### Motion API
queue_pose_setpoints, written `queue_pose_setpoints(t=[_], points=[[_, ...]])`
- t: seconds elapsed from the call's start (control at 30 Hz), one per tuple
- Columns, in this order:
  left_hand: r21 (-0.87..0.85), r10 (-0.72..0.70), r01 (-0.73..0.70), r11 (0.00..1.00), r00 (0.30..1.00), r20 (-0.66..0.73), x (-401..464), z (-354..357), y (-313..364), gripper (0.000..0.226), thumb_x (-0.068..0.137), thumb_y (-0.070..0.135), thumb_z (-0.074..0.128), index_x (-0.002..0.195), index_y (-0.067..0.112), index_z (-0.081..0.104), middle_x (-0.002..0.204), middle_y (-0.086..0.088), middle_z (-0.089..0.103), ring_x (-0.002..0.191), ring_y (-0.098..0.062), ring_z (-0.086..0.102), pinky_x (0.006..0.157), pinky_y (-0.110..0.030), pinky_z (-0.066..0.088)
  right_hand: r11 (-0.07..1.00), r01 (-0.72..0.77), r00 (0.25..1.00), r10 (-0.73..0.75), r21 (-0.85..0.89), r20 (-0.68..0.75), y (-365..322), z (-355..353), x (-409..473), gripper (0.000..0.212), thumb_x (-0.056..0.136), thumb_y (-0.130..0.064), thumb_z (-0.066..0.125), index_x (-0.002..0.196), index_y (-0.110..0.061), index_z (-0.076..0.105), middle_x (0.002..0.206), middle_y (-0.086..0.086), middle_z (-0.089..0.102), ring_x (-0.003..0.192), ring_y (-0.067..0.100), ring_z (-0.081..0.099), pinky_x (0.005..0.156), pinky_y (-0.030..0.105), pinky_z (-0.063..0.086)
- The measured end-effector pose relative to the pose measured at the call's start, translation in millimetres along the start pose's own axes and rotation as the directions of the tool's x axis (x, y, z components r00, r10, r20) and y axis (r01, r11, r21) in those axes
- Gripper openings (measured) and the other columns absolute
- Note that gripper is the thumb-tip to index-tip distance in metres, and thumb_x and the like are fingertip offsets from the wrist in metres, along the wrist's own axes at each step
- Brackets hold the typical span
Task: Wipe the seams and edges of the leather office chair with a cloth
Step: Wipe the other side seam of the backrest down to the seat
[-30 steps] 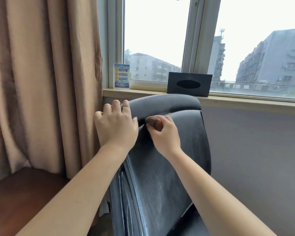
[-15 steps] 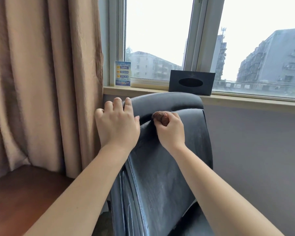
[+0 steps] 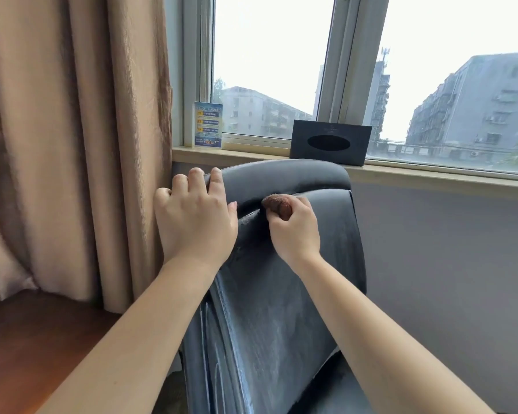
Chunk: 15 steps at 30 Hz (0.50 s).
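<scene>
A dark grey leather office chair (image 3: 284,294) fills the lower middle of the head view, its back turned toward me and its headrest below the window sill. My left hand (image 3: 193,218) grips the top left edge of the backrest, fingers curled over it. My right hand (image 3: 295,230) pinches a bunched brown cloth (image 3: 277,204) and presses it into the seam between the headrest and the back panel. Most of the cloth is hidden inside my fist.
A beige curtain (image 3: 72,138) hangs close on the left, touching the chair's side. A black tissue box (image 3: 329,142) and a blue card (image 3: 208,124) stand on the window sill (image 3: 431,174) behind the chair. A brown wooden surface (image 3: 27,348) lies at lower left.
My right hand slid the cloth to the right along the seam, then back a little to the left. My left hand kept its grip on the chair's edge.
</scene>
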State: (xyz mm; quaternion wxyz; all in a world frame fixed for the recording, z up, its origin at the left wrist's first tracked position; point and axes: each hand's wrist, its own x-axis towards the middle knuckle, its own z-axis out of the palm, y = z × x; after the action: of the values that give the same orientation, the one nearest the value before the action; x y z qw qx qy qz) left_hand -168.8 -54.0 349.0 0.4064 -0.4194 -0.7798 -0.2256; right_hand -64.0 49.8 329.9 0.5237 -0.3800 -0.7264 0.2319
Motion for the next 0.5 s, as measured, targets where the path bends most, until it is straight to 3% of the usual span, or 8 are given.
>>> queue_pose_setpoints(t=[0.13, 0.27, 0.4, 0.5], points=[[0.005, 0.020, -0.020, 1.000, 1.000, -0.007, 0.7, 3.4, -1.8, 0.055, 0.084, 0.040, 0.064, 0.130, 0.009, 0.059, 0.113, -0.016, 0.063, 0.093, -0.034, 0.058, 0.070, -0.038, 0.038, 0.989, -0.123, 0.991, 0.118, -0.078, -0.061, 8.2, -6.2, 33.8, 0.021, 0.090, -0.033, 0.054, 0.107, -0.032, 0.066, 0.114, -0.005, 0.055, 0.091, 0.015, 0.055, 0.078, 0.028, 0.044], [-0.016, 0.032, -0.033, 0.999, 0.998, -0.060, 1.1, 8.6, -2.6, 0.053, 0.077, 0.037, 0.071, 0.120, 0.007, 0.066, 0.101, -0.016, 0.065, 0.082, -0.035, 0.059, 0.065, -0.037, 0.038, 0.977, -0.211, 0.974, 0.207, -0.040, -0.090, 14.6, -7.3, 45.9, 0.025, 0.089, -0.036, 0.053, 0.109, -0.029, 0.066, 0.116, -0.001, 0.058, 0.095, 0.019, 0.059, 0.081, 0.032, 0.049], [-0.031, 0.013, -0.016, 0.999, 0.997, -0.077, 1.5, 7.4, -0.7, 0.052, 0.077, 0.037, 0.070, 0.119, 0.008, 0.067, 0.100, -0.016, 0.065, 0.082, -0.035, 0.060, 0.066, -0.037, 0.039, 0.994, -0.107, 0.993, 0.106, -0.021, -0.053, 7.9, -1.8, 19.3, 0.021, 0.091, -0.029, 0.053, 0.106, -0.031, 0.067, 0.111, -0.011, 0.051, 0.092, 0.010, 0.054, 0.076, 0.026, 0.042], [-0.031, 0.004, -0.007, 1.000, 0.996, -0.092, 1.4, 8.2, -0.3, 0.051, 0.077, 0.037, 0.071, 0.119, 0.008, 0.067, 0.100, -0.016, 0.066, 0.082, -0.035, 0.060, 0.066, -0.037, 0.039, 1.000, -0.011, 0.999, 0.011, 0.000, -0.046, 7.7, 4.3, -5.4, 0.020, 0.091, -0.023, 0.055, 0.105, -0.030, 0.068, 0.111, -0.014, 0.052, 0.092, 0.007, 0.054, 0.076, 0.027, 0.045]])
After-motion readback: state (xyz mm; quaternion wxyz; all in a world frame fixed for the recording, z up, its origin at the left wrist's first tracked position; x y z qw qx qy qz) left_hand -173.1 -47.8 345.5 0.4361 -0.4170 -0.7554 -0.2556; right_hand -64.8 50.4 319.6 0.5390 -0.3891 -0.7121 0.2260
